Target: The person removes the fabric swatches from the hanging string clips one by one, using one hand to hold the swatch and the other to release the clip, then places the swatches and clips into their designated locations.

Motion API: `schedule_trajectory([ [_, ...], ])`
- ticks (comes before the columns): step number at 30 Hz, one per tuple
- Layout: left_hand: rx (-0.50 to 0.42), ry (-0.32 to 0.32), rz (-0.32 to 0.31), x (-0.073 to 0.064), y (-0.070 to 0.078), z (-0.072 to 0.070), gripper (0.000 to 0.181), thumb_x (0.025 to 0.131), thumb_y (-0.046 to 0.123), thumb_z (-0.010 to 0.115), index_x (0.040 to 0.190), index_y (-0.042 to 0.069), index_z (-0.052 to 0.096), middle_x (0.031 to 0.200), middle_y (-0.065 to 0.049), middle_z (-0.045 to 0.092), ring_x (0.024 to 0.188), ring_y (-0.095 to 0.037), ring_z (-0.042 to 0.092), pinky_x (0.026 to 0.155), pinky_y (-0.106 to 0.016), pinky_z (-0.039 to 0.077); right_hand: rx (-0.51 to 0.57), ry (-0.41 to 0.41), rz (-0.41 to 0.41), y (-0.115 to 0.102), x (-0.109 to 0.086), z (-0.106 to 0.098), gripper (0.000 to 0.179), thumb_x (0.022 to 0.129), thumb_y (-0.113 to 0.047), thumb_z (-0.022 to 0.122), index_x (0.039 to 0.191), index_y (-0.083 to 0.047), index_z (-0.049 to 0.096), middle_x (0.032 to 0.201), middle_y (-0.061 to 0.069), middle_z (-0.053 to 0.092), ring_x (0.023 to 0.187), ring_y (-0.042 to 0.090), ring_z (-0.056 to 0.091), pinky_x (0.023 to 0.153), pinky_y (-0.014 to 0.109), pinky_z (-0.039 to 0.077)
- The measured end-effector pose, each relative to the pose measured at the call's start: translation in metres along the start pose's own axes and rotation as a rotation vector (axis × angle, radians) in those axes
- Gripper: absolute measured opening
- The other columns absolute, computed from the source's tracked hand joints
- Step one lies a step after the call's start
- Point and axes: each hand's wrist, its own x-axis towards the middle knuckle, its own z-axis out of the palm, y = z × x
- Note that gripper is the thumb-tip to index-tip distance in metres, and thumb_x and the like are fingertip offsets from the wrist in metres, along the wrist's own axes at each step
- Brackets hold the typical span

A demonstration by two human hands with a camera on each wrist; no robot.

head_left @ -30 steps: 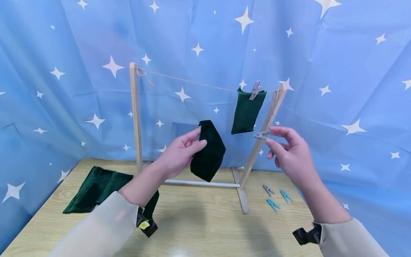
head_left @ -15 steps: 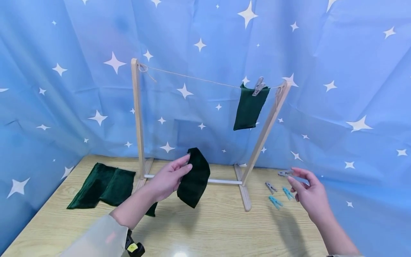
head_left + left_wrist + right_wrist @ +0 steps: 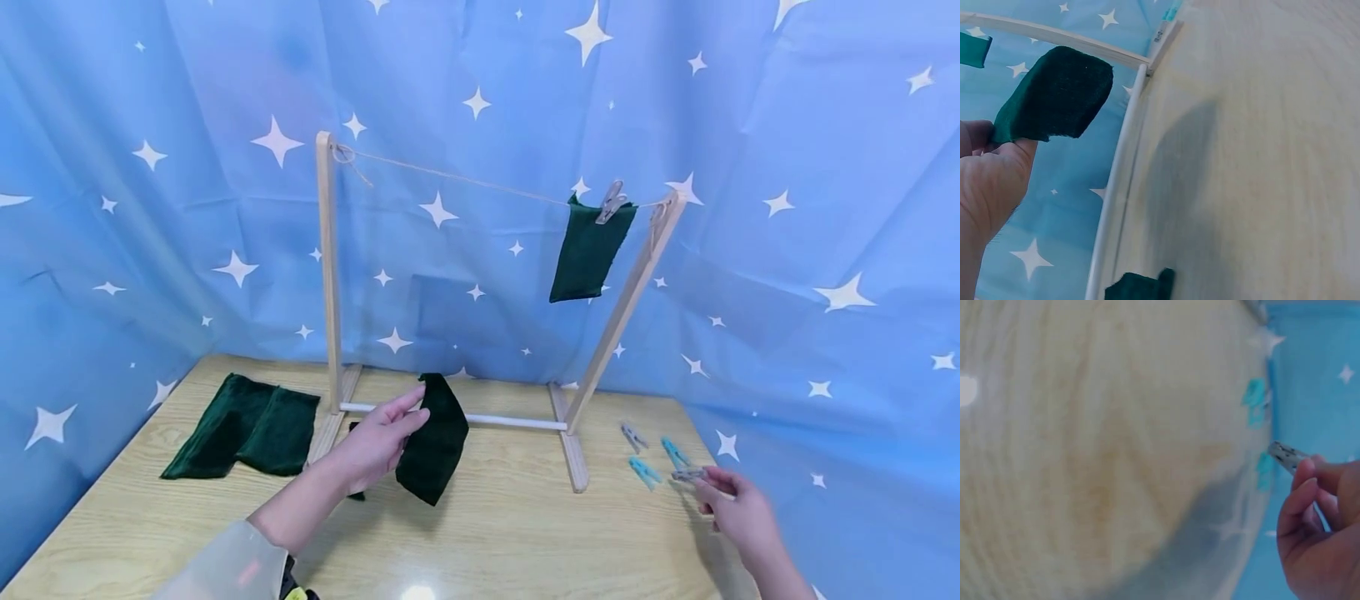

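Note:
My left hand pinches a dark green cloth by its edge, low in front of the wooden rack; the left wrist view shows the cloth jutting from thumb and fingers. At the table's right side, my right hand pinches a grey clothespin, also visible as a clothespin in the right wrist view. Close by lie two blue clothespins and another grey clothespin. Another green cloth hangs on the string, held by a grey clothespin.
The wooden rack spans the back, with a string between its posts and a white bar low down. More green cloths lie on the table at left. A starry blue curtain hangs behind.
Both hands have come down from the rack: the left with the green cloth, lower and to the left; the right with the grey clothespin, down and right toward the loose clothespins.

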Motion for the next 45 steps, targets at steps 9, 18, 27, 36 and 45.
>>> schedule_trajectory([
  [9,-0.019,-0.022,-0.018,0.001,-0.012,-0.003,0.066,0.119,0.028,0.048,0.178,0.021,0.019,0.186,-0.014,0.008,0.059,-0.015,0.031,0.061,-0.018,0.038,-0.006,0.022,0.069,0.036,0.01,0.014,0.068,0.108,-0.031,0.07,0.152,0.015,0.046,0.107,0.011,0.073,0.081,0.014,0.069,0.066,0.031,0.059],
  [18,0.003,-0.006,-0.032,0.001,-0.017,-0.002,0.066,0.119,0.028,0.049,0.178,0.021,0.019,0.184,-0.021,0.012,0.068,-0.019,0.056,0.063,-0.021,0.046,-0.026,-0.033,0.086,0.039,0.021,0.015,0.064,0.109,-0.029,0.065,0.153,0.011,0.043,0.11,0.009,0.061,0.083,0.017,0.063,0.067,0.032,0.054],
  [27,0.025,-0.016,-0.106,0.004,-0.034,0.003,0.067,0.118,0.028,0.05,0.178,0.022,0.02,0.147,-0.025,0.06,0.054,-0.01,0.024,0.058,-0.025,0.033,0.021,-0.037,0.072,0.042,0.022,0.017,0.064,0.107,-0.028,0.069,0.151,0.01,0.044,0.105,0.004,0.057,0.078,0.014,0.064,0.061,0.029,0.055],
  [36,0.437,0.17,-0.125,-0.005,-0.041,0.004,0.068,0.113,0.016,0.057,0.174,0.004,0.027,0.174,-0.032,0.032,0.111,-0.038,0.074,0.085,-0.045,0.06,0.006,-0.035,0.082,0.041,0.016,0.021,0.062,0.107,-0.027,0.068,0.15,0.011,0.044,0.104,0.005,0.057,0.078,0.015,0.062,0.062,0.029,0.053],
  [45,0.72,0.2,-0.102,-0.021,-0.016,-0.002,0.071,0.108,0.014,0.065,0.17,-0.003,0.033,0.088,-0.006,0.056,0.055,-0.015,0.041,0.058,-0.033,0.04,0.018,-0.044,0.084,0.041,0.019,0.02,0.061,0.108,-0.027,0.068,0.151,0.009,0.043,0.108,0.007,0.055,0.078,0.013,0.063,0.062,0.028,0.055],
])
